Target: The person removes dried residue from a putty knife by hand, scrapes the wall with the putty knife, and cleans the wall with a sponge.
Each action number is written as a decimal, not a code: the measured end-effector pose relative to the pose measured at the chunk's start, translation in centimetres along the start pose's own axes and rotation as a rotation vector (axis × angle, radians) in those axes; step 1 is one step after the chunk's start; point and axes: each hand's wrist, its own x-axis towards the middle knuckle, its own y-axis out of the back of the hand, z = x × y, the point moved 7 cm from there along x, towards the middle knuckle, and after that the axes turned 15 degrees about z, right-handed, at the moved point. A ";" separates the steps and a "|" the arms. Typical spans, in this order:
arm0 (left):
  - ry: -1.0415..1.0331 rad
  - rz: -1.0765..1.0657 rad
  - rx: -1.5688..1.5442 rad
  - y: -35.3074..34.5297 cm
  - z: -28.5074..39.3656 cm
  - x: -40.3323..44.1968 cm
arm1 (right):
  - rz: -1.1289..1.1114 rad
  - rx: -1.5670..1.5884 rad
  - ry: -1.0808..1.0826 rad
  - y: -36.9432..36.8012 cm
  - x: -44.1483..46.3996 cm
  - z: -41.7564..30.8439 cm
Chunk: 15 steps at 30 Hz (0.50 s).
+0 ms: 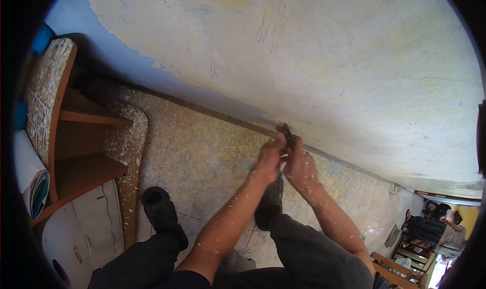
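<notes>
Low on the wall, both my hands meet around a small dark scraper, its tip at the wall's foot. My left hand has its fingers closed on the tool from the left. My right hand grips it from the right, fingers curled. My fingers partly hide the handle. Patches of blue paint show beside a large bare, whitish area of wall. Pale flakes cling to both forearms.
Paint flakes cover the tiled floor. At left stands a wooden shelf unit with a rolled magazine on it. My dark shoes are on the floor. At far right are wooden furniture and another person.
</notes>
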 end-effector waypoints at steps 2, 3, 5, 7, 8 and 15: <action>-0.025 -0.032 0.032 0.4 0.6 -0.1 | -0.038 -0.111 -0.042 -0.6 -0.2 -0.1; -0.021 -0.029 0.035 0.2 0.4 -0.4 | -0.040 -0.109 -0.047 -0.5 -0.5 0.4; -0.013 -0.025 0.070 -0.4 0.1 -0.4 | -0.017 0.024 -0.033 -0.2 -0.7 0.9; -0.013 0.005 0.000 0.2 0.2 0.2 | -0.055 -0.012 0.003 0.2 0.2 -0.6; -0.003 0.028 -0.071 0.4 -0.2 0.5 | -0.093 -0.057 0.032 0.3 0.4 -1.0; -0.009 -0.014 0.194 -0.7 0.0 -1.1 | -0.019 0.078 -0.057 0.5 -0.8 0.3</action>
